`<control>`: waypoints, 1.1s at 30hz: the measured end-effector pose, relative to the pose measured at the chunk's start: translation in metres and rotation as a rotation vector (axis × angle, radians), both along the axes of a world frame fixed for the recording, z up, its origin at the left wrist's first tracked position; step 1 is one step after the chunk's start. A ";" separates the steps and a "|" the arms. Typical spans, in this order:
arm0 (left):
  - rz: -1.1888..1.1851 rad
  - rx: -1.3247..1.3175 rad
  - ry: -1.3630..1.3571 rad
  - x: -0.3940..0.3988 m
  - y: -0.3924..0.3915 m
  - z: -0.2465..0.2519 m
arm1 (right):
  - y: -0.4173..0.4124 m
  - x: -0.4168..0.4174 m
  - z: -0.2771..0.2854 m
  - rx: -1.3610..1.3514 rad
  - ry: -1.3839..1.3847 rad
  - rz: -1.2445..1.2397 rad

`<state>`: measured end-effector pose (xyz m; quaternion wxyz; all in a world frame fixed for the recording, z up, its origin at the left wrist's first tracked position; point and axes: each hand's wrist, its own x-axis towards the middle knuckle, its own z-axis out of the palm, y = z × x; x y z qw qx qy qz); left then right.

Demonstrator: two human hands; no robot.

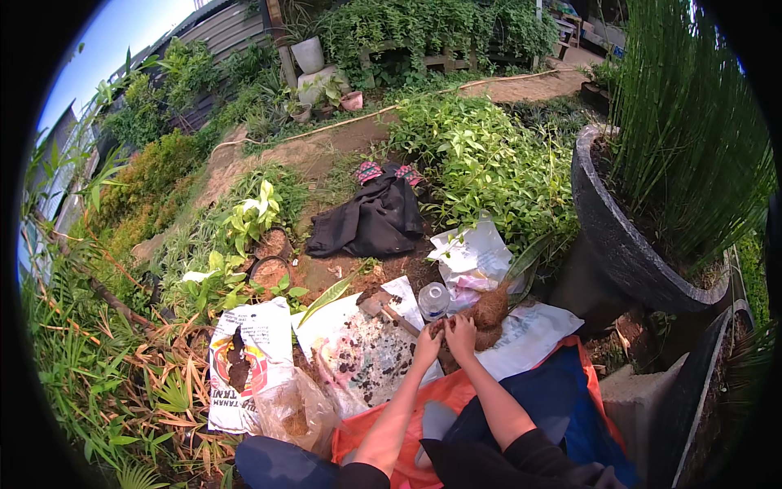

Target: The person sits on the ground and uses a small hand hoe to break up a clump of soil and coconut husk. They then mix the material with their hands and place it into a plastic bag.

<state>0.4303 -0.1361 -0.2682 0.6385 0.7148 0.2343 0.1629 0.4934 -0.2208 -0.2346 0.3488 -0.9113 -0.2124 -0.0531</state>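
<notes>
My left hand [429, 343] and my right hand [460, 336] are close together, fingertips bent inward over something small and brown that they mostly hide. Just right of them sits a brown fibrous ball [490, 307], apparently coir, with long green leaves [530, 260] rising beside it. More brown fibre [487, 338] lies beneath the ball, by my right fingers. A hand trowel [374, 302] with soil on its blade rests on a soil-strewn white sheet [342, 333], its wooden handle [400, 320] pointing towards my left hand. Behind my hands stands a clear plastic container [434, 301].
A printed white sack [250, 360] with dark soil in its torn opening lies left, beside a clear plastic bag [293, 409] holding brown fibre. Black cloth [369, 217] lies ahead. A large dark planter [629, 244] and a concrete block [638, 403] stand right. Orange sheeting [379, 422] lies under me.
</notes>
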 end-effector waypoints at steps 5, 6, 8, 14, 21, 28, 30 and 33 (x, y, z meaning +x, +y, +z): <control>0.093 0.043 0.058 -0.048 0.033 -0.005 | 0.029 -0.031 -0.020 -0.106 0.131 0.314; 0.089 -0.070 0.169 -0.057 0.040 0.000 | 0.032 -0.033 -0.032 -0.133 0.110 0.350; 0.121 -0.005 0.112 -0.074 0.052 -0.003 | 0.044 -0.034 -0.049 -0.210 0.064 0.411; 0.217 0.002 0.110 -0.137 0.090 -0.008 | 0.078 -0.053 -0.064 -0.584 0.052 0.276; 0.337 -0.091 0.207 -0.184 0.124 -0.002 | 0.104 -0.065 -0.065 -0.589 0.133 0.202; 0.407 -0.016 0.120 -0.196 0.133 0.010 | 0.113 -0.067 -0.029 -0.370 0.374 0.128; 0.408 0.094 0.132 -0.197 0.131 0.013 | 0.105 -0.062 -0.007 -0.392 0.373 0.196; 0.383 0.416 0.225 -0.196 0.127 0.020 | 0.085 -0.058 0.029 -0.467 0.311 0.301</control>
